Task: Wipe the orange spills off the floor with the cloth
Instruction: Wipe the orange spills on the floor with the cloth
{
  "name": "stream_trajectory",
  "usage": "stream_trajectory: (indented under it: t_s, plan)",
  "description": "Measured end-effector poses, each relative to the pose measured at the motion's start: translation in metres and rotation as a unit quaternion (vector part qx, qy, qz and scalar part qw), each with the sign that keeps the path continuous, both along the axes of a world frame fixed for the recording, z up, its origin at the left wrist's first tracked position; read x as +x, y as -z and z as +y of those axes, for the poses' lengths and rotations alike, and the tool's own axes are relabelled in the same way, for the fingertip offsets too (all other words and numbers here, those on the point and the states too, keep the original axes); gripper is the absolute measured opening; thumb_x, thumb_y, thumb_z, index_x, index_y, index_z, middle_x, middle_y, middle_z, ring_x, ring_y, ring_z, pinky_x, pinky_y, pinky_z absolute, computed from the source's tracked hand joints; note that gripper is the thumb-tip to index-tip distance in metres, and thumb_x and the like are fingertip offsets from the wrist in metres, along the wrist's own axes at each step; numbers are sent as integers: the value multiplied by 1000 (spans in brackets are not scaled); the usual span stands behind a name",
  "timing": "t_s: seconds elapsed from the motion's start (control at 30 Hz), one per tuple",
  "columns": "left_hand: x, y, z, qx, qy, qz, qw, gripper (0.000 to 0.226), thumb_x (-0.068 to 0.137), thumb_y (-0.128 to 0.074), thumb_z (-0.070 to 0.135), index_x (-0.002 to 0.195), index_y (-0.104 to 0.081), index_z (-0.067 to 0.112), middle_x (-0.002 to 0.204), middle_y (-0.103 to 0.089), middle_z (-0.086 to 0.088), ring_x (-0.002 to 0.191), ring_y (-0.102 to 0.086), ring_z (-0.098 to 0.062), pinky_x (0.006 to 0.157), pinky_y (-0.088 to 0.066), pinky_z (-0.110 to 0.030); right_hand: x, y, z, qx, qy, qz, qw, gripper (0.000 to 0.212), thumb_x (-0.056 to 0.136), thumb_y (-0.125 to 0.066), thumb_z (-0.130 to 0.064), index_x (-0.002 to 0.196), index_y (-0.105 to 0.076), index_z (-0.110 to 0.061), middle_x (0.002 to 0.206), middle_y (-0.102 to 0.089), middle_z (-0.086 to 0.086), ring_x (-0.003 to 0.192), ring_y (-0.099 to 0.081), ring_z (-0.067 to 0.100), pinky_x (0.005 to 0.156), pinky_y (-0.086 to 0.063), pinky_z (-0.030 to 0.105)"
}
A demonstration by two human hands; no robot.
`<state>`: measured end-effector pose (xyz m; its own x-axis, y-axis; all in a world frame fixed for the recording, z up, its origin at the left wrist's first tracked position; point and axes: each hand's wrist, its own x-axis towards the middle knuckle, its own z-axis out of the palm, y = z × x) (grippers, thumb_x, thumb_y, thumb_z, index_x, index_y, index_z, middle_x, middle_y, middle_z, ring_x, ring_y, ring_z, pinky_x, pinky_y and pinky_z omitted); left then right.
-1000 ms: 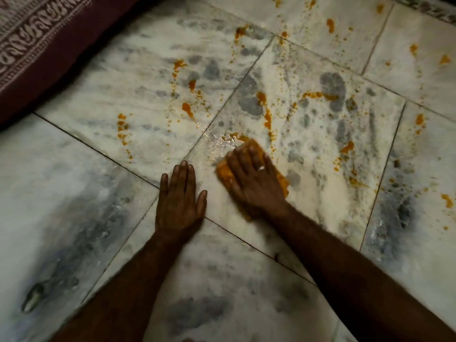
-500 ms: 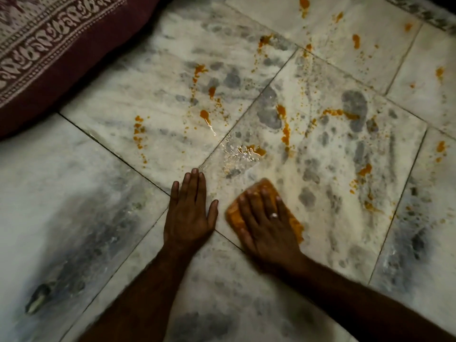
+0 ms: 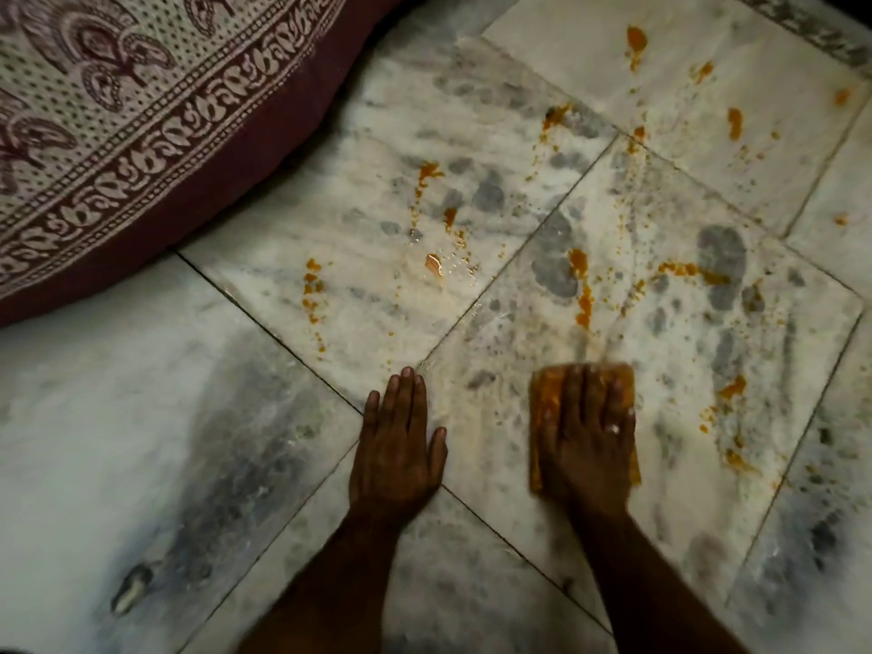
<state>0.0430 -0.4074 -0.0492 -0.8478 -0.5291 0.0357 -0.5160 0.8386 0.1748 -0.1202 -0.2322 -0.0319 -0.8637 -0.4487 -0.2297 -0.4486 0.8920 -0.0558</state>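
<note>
My right hand (image 3: pixel 587 436) lies flat, fingers straight, pressing an orange-stained cloth (image 3: pixel 542 394) onto the marble floor (image 3: pixel 141 417). The cloth shows around the fingers and along both sides of the hand. My left hand (image 3: pixel 398 446) rests flat on the floor to the left of it, fingers together, holding nothing. Orange spills are scattered over the tiles beyond the hands: a streak (image 3: pixel 582 295) just past the cloth, blobs (image 3: pixel 434 264) farther left, a dotted line (image 3: pixel 314 295), and patches (image 3: pixel 729 389) to the right.
A maroon and cream patterned fabric (image 3: pixel 118 134), like a mattress edge, fills the top left and lies on the floor. Dark tile joints cross the white-grey marble. More orange drops (image 3: pixel 637 40) reach the far tiles at the top right.
My right hand has drawn the cloth back toward me and then slid it to the right, away from my left hand. The orange smear by the tile joint is gone. The left hand stayed planted.
</note>
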Motion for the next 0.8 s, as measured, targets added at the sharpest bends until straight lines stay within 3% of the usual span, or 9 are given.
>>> stream_trajectory:
  t_s: [0.1,0.2,0.27,0.37,0.47,0.63,0.73,0.8]
  plan:
    - [1,0,0,-6,-6,4,1000,69,103,-40,41,157,-24,1,166,-20,-17,155,-18,-27,125,-17,-49,52,0,15,-2,-48,10,999,71,100,-26,-44,161,-19,-8,168,-16,18,154,-14,42,121,-18,63]
    - [0,2,1,-15,-7,16,1000,67,103,-39,39,156,-26,1,165,-22,-17,154,-21,-28,125,-18,-50,89,3,-1,-48,-166,26,985,70,95,-48,-41,157,-34,-11,166,-25,17,152,-23,42,116,-27,65]
    - [-1,6,-3,-16,-57,24,998,63,105,-34,36,155,-28,-1,164,-24,-18,152,-26,-30,124,-20,-52,93,6,-27,-82,-242,29,966,66,94,-56,-40,153,-43,-15,163,-32,12,151,-27,39,114,-33,63]
    - [-5,10,-24,-25,-141,23,989,61,105,-32,33,155,-27,-3,162,-27,-22,150,-29,-34,123,-21,-54,63,5,-76,-111,-301,5,947,59,101,-46,-43,155,-42,-20,163,-35,6,153,-25,33,117,-31,60]
    - [-7,11,-54,-31,-128,11,991,64,106,-29,38,156,-25,-2,163,-25,-22,152,-26,-33,124,-17,-52,22,6,-114,-72,-330,-6,941,61,105,-31,-49,160,-29,-23,167,-26,4,156,-14,29,122,-20,56]
    - [-12,14,-68,-13,-98,26,995,66,103,-34,41,156,-27,2,165,-23,-17,153,-22,-29,126,-12,-48,-46,2,-115,-10,-236,-17,972,65,105,-17,-54,163,0,-30,170,3,-3,157,9,24,126,3,50]
    - [-11,12,-72,-10,-133,31,991,65,104,-31,41,156,-28,1,164,-25,-18,152,-26,-30,126,-12,-46,-42,4,-78,-16,-123,-5,992,69,102,-9,-54,163,-3,-23,171,-2,4,157,6,28,126,2,51]
    - [-13,11,-73,-15,-149,34,988,64,106,-28,41,156,-28,0,163,-26,-19,151,-27,-31,125,-11,-45,-12,7,-59,-28,-63,13,998,69,103,-15,-49,163,-10,-18,170,-12,10,157,-1,34,125,-7,57]
